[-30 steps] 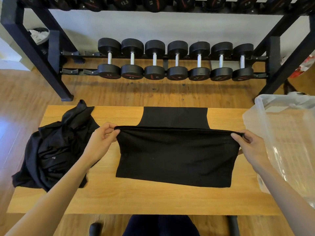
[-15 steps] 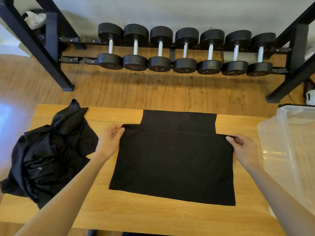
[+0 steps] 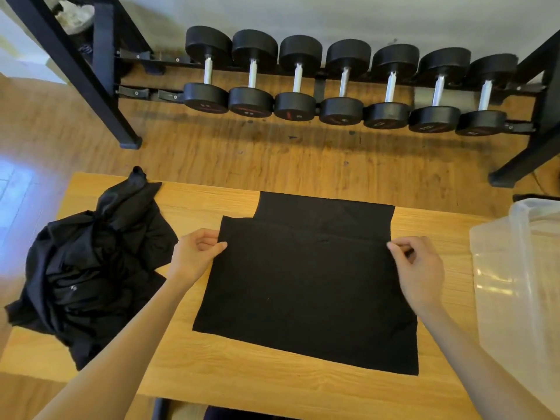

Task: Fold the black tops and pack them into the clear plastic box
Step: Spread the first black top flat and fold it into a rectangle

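Observation:
A black top (image 3: 306, 286) lies flat on the wooden table (image 3: 272, 386), its near half folded up over the far half, with a narrower far strip showing beyond the folded edge. My left hand (image 3: 197, 256) pinches the folded layer's upper left corner. At the upper right corner, my right hand (image 3: 416, 268) has its fingers curled and pinches the cloth. A crumpled heap of black tops (image 3: 91, 268) sits on the table's left end. The clear plastic box (image 3: 515, 268) stands at the right, partly cut off by the frame edge.
A black rack (image 3: 100, 86) with several dumbbells (image 3: 342, 83) stands on the wooden floor beyond the table. Bare table shows in front of the folded top and between it and the box.
Both hands carried the top's lifted edge away from me and lowered it onto the far half. The cloth now lies flat with the hands still at its corners.

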A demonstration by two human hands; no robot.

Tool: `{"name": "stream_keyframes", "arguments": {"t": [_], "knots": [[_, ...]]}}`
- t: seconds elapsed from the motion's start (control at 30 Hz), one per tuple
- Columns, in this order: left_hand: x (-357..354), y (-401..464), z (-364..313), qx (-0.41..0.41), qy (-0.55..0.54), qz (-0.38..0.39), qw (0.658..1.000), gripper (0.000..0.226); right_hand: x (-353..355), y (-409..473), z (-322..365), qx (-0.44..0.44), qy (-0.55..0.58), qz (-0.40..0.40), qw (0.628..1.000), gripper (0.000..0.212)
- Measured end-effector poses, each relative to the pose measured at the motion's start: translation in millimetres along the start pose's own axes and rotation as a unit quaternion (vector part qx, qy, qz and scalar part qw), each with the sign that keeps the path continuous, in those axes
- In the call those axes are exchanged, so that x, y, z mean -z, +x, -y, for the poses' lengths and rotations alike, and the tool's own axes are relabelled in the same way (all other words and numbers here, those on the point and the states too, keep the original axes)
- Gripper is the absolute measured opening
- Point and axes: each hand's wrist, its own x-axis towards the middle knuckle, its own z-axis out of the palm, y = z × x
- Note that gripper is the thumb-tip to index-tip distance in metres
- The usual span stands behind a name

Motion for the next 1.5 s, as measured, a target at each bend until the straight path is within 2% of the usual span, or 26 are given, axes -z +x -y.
{"name": "stream_keyframes", "arguments": {"t": [0.13,0.2,0.27,0.33,0.4,0.43,0.5,0.57,0.63,0.77,0.87,0.97,1.07,1.2,1.27,1.43,1.5], "knots": [[-6.1,-16.3,-8.3,-0.044,0.014,-0.018,0.999,0.031,-32.3,-33.2,61.9,0.050,0.089,0.093,0.990,0.006],[-11.5,-28.3,-12.7,-0.069,0.013,-0.024,0.997,0.030,-51.8,-49.9,96.5,0.023,0.167,0.167,0.972,0.011],[-16.1,-39.0,-13.7,-0.105,0.018,-0.023,0.994,0.029,-69.2,-64.3,129.8,-0.023,0.225,0.239,0.944,0.008],[-19.9,-47.2,-12.3,-0.146,0.019,-0.006,0.989,0.027,-84.0,-75.1,156.2,-0.079,0.274,0.279,0.917,0.022],[-22.9,-51.3,-9.2,-0.186,0.022,0.018,0.982,0.021,-96.6,-81.2,173.5,-0.140,0.311,0.272,0.900,0.041],[-23.9,-52.4,-7.5,-0.206,0.025,0.027,0.978,0.017,-101.9,-83.1,177.8,-0.155,0.318,0.260,0.898,0.040],[-24.7,-52.8,-4.5,-0.232,0.028,0.052,0.971,0.017,-107.3,-85.7,182.0,-0.161,0.312,0.235,0.906,0.021],[-23.1,-52.2,-1.3,-0.242,0.022,0.087,0.966,0.026,-108.9,-86.1,181.1,-0.163,0.299,0.209,0.917,0.012],[-18.1,-49.1,2.2,-0.228,-0.004,0.104,0.968,0.030,-109.3,-84.5,178.2,-0.180,0.287,0.194,0.921,0.016],[-1.4,-25.1,8.8,-0.141,-0.020,0.033,0.989,0.025,-105.9,-79.3,178.4,-0.201,0.262,0.181,0.926,0.012],[4.1,-7.1,11.5,-0.119,0.000,0.046,0.992,0.041,-103.4,-78.7,179.4,-0.195,0.260,0.171,0.930,0.024],[4.3,3.3,10.6,-0.145,0.069,0.086,0.983,0.062,-104.7,-78.3,177.6,-0.193,0.251,0.180,0.931,0.010],[3.8,8.2,8.4,-0.198,0.151,0.099,0.963,0.070,-106.8,-78.6,176.7,-0.188,0.244,0.173,0.936,0.013],[2.0,9.9,10.9,-0.284,0.191,0.140,0.929,0.061,-107.8,-79.5,179.2,-0.183,0.235,0.169,0.940,0.014],[0.9,11.0,11.8,-0.297,0.204,0.147,0.921,0.049,-109.1,-78.8,177.9,-0.183,0.225,0.171,0.942,0.014],[7.9,16.6,15.8,-0.246,0.147,0.138,0.948,0.014,-109.4,-76.8,180.1,-0.186,0.217,0.172,0.943,0.014],[15.0,20.3,19.3,-0.222,0.113,0.117,0.961,0.009,-109.5,-76.3,184.0,-0.184,0.219,0.173,0.942,0.013]]}}
